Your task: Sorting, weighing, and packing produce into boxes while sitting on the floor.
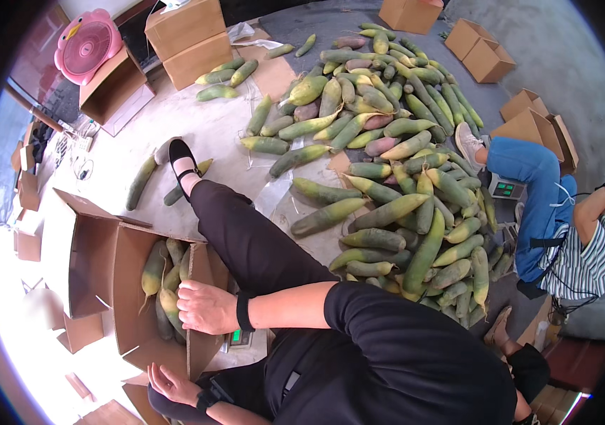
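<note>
My right hand (207,308), with a black wristband, lies curled over the near edge of an open cardboard box (127,297), its fingertips just above the radishes inside. Several green radishes (153,273) lie in this box, some with thin roots. My left hand (172,383), wearing a black watch, is at the box's lower corner with fingers apart and nothing in it. Beside the box, partly hidden by my right forearm, is a digital scale (241,339) with a lit green display. My leg in dark trousers stretches past the box towards the upper left.
A large heap of green radishes (376,207) covers the floor, a few reddish ones among them. Another open box (90,255) adjoins mine. A pink fan (89,48) stands on a box. At right a person in jeans (525,164) sits by another scale (507,188). A further person's foot (499,326) shows.
</note>
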Demonstrator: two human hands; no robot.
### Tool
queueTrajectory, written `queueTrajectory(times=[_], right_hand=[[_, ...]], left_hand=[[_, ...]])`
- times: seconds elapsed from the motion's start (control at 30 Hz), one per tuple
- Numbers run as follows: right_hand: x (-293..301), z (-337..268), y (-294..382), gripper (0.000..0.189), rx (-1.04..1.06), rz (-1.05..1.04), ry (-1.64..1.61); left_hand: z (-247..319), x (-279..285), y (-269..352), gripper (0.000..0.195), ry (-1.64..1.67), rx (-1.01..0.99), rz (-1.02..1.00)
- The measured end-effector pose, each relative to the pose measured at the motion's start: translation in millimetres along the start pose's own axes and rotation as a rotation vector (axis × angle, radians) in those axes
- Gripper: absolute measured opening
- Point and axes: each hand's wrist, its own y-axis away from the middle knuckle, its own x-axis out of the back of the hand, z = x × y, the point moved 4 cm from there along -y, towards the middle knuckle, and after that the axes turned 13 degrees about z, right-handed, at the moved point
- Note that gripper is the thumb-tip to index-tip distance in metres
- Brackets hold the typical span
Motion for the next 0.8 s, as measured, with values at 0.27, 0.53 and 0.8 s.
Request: queueTrajectory(times=[0.27, 0.53, 0.8], right_hand=[[-6.0, 1.8, -2.0, 0.023, 0.017, -0.051, -0.041], [-9.6, -10.5, -13.1, 0.019, 0.106, -0.183, 0.019], [-11.3, -13.1, -14.0, 0.015, 0.077, -0.212, 0.001]], left_hand=[[12.6, 6.8, -1.5, 0.025, -0.01, -0.01, 0.046], [55.5, 43.8, -13.5, 0.024, -0.028, 0.01, 0.1], [28.0, 125.5, -1.4, 0.025, -0.147, 0.073, 0.249]])
